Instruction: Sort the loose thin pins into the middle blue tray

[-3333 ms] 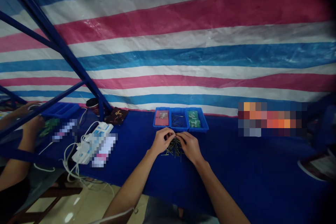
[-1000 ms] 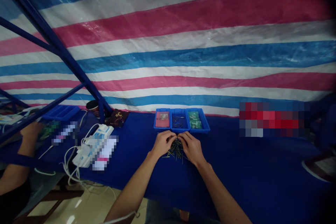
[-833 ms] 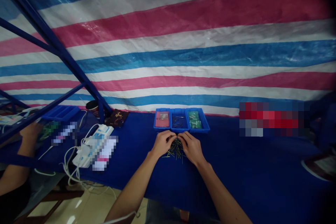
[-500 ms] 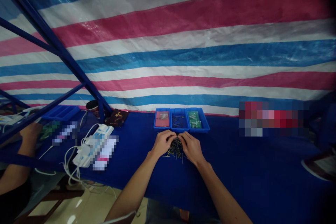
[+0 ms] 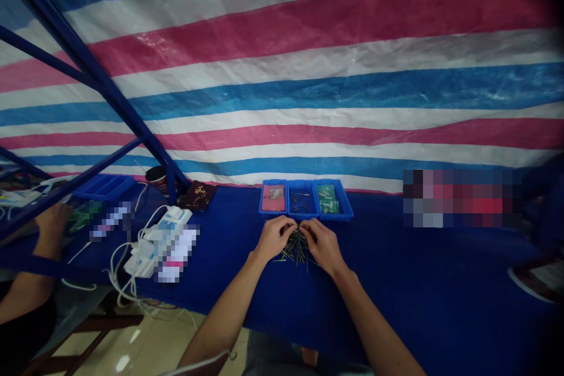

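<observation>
A small heap of thin dark and yellowish pins (image 5: 294, 249) lies on the blue table cloth (image 5: 396, 282). My left hand (image 5: 274, 237) and my right hand (image 5: 322, 244) rest on either side of the heap, fingertips meeting above it and pinching something small; what they pinch is too tiny to make out. Just beyond stand three small blue trays side by side: the left tray (image 5: 273, 198) with a reddish sheet, the middle tray (image 5: 301, 201) with a few pins, the right tray (image 5: 329, 198) with green pieces.
White power strips with cables (image 5: 154, 239) lie at the left. A dark packet (image 5: 197, 195), a cup (image 5: 156, 177) and another blue tray (image 5: 103, 186) stand behind blue frame bars (image 5: 110, 94). Another person's hand (image 5: 51, 217) works at far left. A striped tarp (image 5: 308, 70) hangs behind.
Both hands stay over the pin heap with only small finger movements. The view has shifted slightly.
</observation>
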The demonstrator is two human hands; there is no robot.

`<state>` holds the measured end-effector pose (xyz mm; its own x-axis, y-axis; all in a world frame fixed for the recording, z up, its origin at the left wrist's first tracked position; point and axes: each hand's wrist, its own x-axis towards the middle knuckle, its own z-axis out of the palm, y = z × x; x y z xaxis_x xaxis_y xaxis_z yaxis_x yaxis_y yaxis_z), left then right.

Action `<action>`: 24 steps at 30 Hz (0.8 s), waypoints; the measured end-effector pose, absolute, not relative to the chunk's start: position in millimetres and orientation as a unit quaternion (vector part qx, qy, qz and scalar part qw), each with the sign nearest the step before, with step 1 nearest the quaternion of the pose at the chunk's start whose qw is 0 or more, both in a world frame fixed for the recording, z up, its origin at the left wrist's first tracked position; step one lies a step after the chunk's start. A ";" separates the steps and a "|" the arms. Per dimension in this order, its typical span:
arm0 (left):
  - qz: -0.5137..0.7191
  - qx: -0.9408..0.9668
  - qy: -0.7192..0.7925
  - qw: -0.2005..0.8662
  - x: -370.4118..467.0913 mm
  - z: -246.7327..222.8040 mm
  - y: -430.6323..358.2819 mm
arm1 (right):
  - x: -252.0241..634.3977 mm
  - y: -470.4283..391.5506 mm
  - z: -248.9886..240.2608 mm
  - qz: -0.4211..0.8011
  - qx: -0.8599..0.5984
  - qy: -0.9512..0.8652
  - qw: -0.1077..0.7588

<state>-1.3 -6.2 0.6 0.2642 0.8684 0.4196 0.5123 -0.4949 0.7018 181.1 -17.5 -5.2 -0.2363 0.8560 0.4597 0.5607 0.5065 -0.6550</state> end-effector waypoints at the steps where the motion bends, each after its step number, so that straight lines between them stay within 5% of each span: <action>1: 0.402 0.766 0.451 0.220 -1.4 0.6 -6.1 | 181.0 -17.4 -5.1 0.178 -0.464 -0.766 0.408; 24: 0.400 0.766 0.447 0.230 -1.9 4.3 -6.1 | 181.5 -17.2 -3.4 0.165 -0.471 -0.769 0.399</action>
<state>-1.9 -6.1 4.3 0.2792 0.8693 0.4080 0.5017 -0.4943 0.7099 181.5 -17.2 -3.4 -0.2368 0.8566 0.4585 0.5933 0.5012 -0.6300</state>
